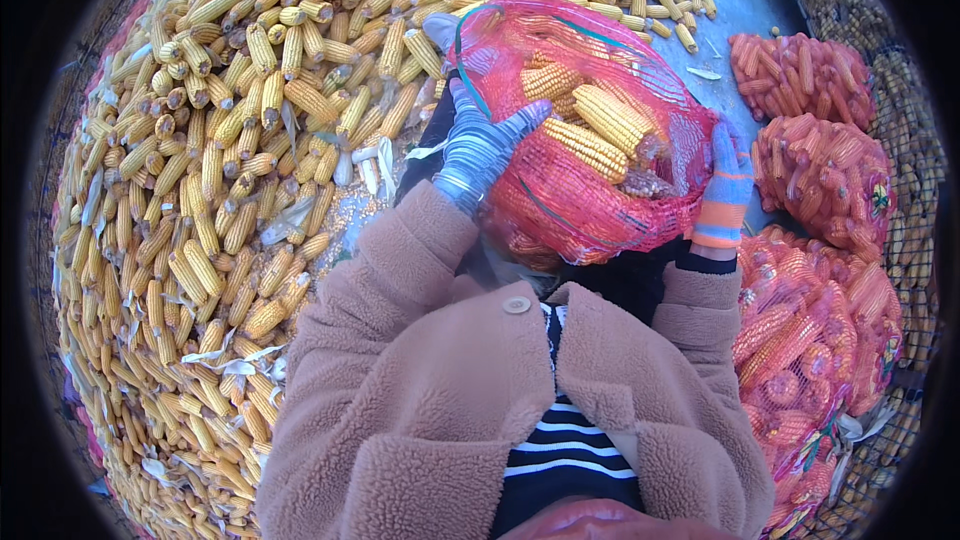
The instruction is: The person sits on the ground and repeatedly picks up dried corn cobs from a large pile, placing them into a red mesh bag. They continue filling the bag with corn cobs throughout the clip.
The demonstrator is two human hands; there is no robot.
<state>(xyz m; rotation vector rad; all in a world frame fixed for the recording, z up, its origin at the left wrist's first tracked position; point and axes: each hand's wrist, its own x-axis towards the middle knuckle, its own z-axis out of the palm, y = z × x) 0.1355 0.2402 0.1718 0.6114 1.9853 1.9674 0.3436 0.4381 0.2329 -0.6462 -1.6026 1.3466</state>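
Observation:
A red mesh bag point(560, 210) of corn cobs stands upright in front of me, its mouth wide and facing up. Several yellow cobs point(615, 120) show through the opening. My left hand point(485, 150), in a blue-grey striped glove, holds the bag's left rim, thumb laid over the mesh and fingers along the outer side. At the right rim, my right hand point(725, 190), in a blue and orange striped glove, holds the mesh with its fingers pointing away from me. The right thumb is hidden.
A large heap of loose corn cobs point(220, 170) spreads along the left and far side, with dry husks point(290, 220) among it. Filled red mesh bags point(825, 180) line the right side. Behind them rises a wire mesh wall point(915, 190) with cobs behind it.

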